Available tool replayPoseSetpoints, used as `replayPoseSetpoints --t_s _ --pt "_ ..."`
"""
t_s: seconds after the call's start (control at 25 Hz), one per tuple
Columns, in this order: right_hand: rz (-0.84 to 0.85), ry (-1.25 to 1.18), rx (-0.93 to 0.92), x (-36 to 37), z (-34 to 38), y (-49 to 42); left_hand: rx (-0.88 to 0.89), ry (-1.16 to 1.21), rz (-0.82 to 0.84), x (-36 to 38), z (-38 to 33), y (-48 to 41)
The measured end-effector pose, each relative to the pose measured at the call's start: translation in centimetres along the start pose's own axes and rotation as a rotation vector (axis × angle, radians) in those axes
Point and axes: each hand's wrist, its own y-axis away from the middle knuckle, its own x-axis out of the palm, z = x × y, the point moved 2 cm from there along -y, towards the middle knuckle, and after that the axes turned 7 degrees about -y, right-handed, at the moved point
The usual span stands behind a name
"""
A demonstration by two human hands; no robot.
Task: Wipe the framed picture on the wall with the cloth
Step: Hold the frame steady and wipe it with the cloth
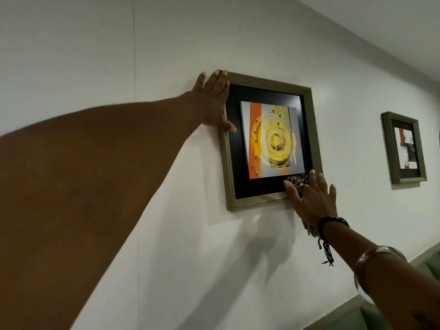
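My left hand (212,103) lies flat, fingers straight, on the top-left corner of the picture (273,139), while my right hand (312,198), fingers spread, presses the cloth (296,181) against its bottom-right corner.

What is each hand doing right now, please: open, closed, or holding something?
Left hand: open, flat against the framed picture's upper left corner.
Right hand: open, pressing the cloth onto its lower right corner.

A smaller, olive-framed abstract picture (403,148) hangs on the white painted wall (95,44) (a thin vertical crack (134,55) runs down the wall's left part).
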Motion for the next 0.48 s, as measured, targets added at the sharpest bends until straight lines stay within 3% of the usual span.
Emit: replayPoseSetpoints --t_s 0.12,0.48 --pt "0.012 -0.122 0.02 0.2 0.9 1.4 0.008 -0.025 -0.015 -0.4 0.4 -0.2" --pt "-0.007 -0.46 -0.201 2.8 9.7 8.1 0.034 -0.039 0.033 -0.9 0.6 -0.4"
